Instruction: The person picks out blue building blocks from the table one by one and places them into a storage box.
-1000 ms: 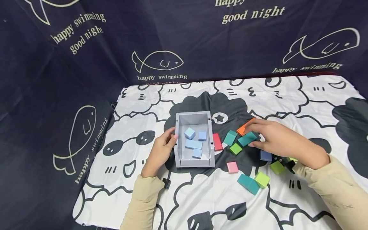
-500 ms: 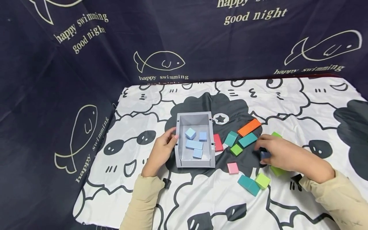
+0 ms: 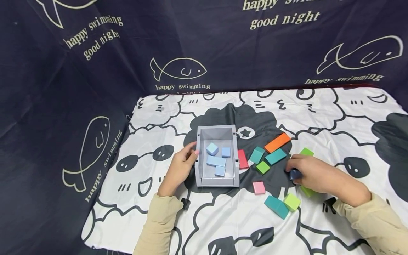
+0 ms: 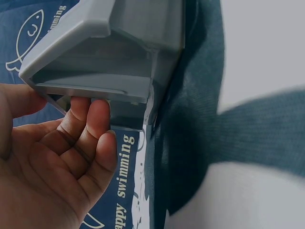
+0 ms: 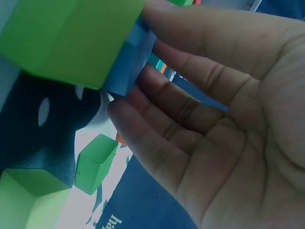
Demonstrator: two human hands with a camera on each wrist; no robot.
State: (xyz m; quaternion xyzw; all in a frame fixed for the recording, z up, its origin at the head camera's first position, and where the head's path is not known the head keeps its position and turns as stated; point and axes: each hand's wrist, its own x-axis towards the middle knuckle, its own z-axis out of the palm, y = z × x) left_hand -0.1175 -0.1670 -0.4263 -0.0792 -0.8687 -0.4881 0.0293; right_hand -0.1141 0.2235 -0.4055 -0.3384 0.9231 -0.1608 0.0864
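Observation:
My left hand [image 3: 179, 169] holds the left side of an open grey plastic box [image 3: 216, 133]. In the left wrist view the thumb lies at the box's edge, with fingertips [image 4: 98, 114] curled beneath its lip. Inside lie several light blue blocks [image 3: 216, 161], some cubes and one longer. At the right, my right hand [image 3: 318, 176] pinches a darker blue block [image 3: 295, 174] between thumb and fingers. That blue block [image 5: 131, 59] shows in the right wrist view beside a large-looking green block [image 5: 62, 38], and the hand partly covers it.
Right of the box lie a red block [image 3: 243, 159], teal blocks [image 3: 276, 156], an orange bar [image 3: 277, 142] and a green cube [image 3: 263, 167]. Nearer are a pink block [image 3: 259, 188], a teal bar [image 3: 276, 207] and a lime cube [image 3: 292, 202]. A dark printed cloth [image 3: 178, 32] hangs behind.
My right hand has moved right and nearer, away from the teal and orange blocks, and now pinches the blue block. My left hand stays on the box.

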